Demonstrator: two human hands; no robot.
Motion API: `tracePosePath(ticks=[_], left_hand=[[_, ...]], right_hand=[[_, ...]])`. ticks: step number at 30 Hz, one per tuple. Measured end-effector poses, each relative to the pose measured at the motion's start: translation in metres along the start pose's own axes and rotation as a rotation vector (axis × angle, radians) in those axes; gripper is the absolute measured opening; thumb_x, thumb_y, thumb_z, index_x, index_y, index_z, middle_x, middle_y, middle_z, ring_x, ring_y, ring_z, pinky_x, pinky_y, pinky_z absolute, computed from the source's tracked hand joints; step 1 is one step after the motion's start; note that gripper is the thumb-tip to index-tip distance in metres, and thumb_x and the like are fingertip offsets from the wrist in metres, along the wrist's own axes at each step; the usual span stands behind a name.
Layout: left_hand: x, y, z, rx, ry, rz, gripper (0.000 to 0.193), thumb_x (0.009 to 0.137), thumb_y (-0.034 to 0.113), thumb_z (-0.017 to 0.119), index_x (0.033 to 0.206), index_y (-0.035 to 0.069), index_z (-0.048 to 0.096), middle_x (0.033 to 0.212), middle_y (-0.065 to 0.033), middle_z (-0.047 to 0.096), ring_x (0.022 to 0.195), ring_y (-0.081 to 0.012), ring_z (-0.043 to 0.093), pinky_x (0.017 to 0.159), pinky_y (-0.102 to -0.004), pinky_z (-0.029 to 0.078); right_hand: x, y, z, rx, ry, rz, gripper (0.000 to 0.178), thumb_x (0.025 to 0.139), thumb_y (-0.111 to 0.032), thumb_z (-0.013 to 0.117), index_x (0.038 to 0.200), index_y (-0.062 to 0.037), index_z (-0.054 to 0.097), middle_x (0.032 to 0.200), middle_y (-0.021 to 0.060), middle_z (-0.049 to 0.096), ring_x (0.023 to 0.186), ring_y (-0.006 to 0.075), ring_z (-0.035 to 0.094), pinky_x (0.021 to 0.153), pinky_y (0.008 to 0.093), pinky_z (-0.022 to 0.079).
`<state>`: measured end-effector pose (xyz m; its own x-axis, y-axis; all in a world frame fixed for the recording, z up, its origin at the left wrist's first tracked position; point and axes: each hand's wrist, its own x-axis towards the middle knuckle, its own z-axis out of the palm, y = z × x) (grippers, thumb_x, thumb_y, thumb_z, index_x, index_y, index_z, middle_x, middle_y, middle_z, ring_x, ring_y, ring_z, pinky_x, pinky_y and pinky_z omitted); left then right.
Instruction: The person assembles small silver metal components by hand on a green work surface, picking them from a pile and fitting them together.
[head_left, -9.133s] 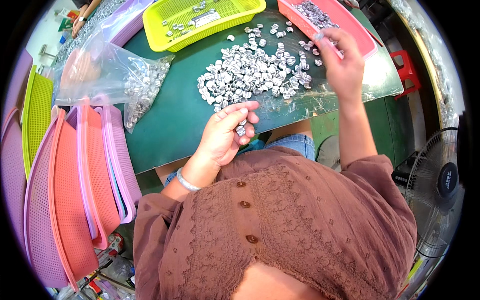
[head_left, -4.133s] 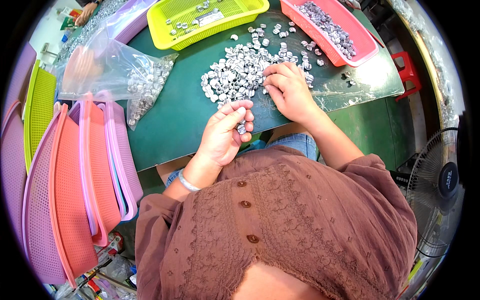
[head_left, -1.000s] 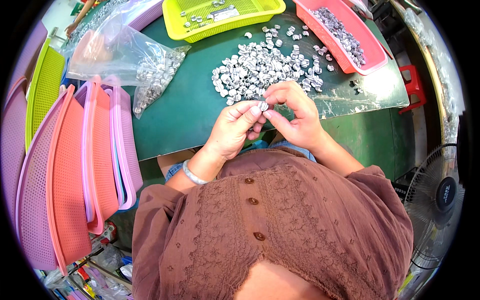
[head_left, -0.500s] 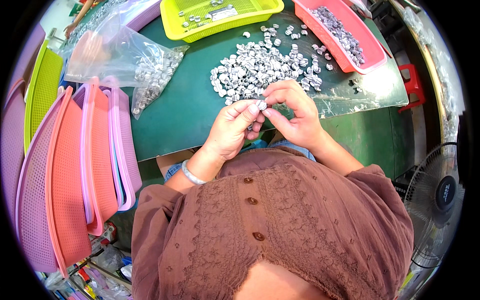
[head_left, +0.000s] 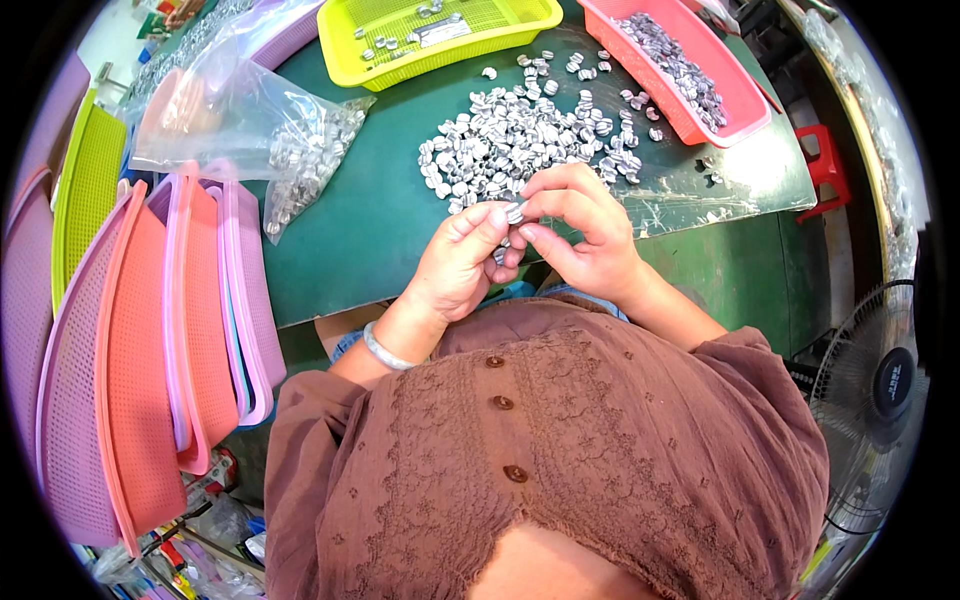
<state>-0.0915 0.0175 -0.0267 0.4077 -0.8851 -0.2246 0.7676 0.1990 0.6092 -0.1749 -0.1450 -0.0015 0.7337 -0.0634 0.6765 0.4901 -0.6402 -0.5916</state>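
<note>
My left hand (head_left: 452, 255) pinches a small rounded grey-and-white striped piece (head_left: 515, 213) between thumb and fingers. Similar striped bits show lower down, against its curled fingers. From the other side, my right hand (head_left: 592, 240) has its fingertips at the same piece, thumb a little below. Just beyond both hands, a heap of such striped pieces (head_left: 490, 140) is spread over the green table (head_left: 345, 240). The exact kind of the pieces is too small to tell.
A yellow-green basket (head_left: 450, 55) with a few pieces stands at the far edge. A pink basket (head_left: 690, 125) of pieces is at far right, a clear bag (head_left: 310, 150) of them at left. Stacked baskets (head_left: 140, 380) fill the left side; a fan (head_left: 870, 390) stands right.
The striped piece has turned and shifted slightly left between my fingertips. My right thumb and fingers have moved a little to the left. The heap looks the same.
</note>
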Motion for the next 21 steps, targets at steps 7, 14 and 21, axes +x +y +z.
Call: tracePosePath(ticks=[7, 14, 21], left_hand=[[-0.001, 0.0024, -0.0007, 0.08, -0.082, 0.041, 0.027, 0.097, 0.027, 0.053, 0.103, 0.003, 0.062, 0.081, 0.0004, 0.059, 0.068, -0.0074, 0.049, 0.054, -0.0196, 0.039], [0.0007, 0.0015, -0.0012, 0.159, -0.046, 0.037, 0.026, 0.096, 0.027, 0.054, 0.102, 0.003, 0.063, 0.08, 0.0014, 0.059, 0.067, -0.0065, 0.05, 0.053, -0.019, 0.039], [0.0026, -0.001, 0.0004, 0.171, -0.027, 0.03, 0.025, 0.096, 0.027, 0.054, 0.1, 0.005, 0.063, 0.078, 0.002, 0.058, 0.064, -0.0057, 0.049, 0.052, -0.018, 0.038]], right_hand=[[0.0019, -0.0063, 0.0005, 0.065, 0.023, 0.065, 0.03, 0.069, -0.003, 0.075, 0.096, -0.0037, 0.061, 0.096, 0.0104, 0.061, 0.086, 0.0267, 0.057, 0.075, 0.0347, 0.046], [-0.0004, -0.0018, 0.0011, 0.055, 0.014, 0.039, 0.025, 0.07, -0.002, 0.073, 0.092, -0.0034, 0.061, 0.095, 0.0092, 0.06, 0.086, 0.0254, 0.057, 0.074, 0.0342, 0.046], [-0.0027, -0.0012, 0.0008, 0.07, 0.017, 0.059, 0.024, 0.071, -0.001, 0.072, 0.092, -0.0027, 0.06, 0.096, 0.0095, 0.06, 0.086, 0.0245, 0.057, 0.074, 0.0333, 0.047]])
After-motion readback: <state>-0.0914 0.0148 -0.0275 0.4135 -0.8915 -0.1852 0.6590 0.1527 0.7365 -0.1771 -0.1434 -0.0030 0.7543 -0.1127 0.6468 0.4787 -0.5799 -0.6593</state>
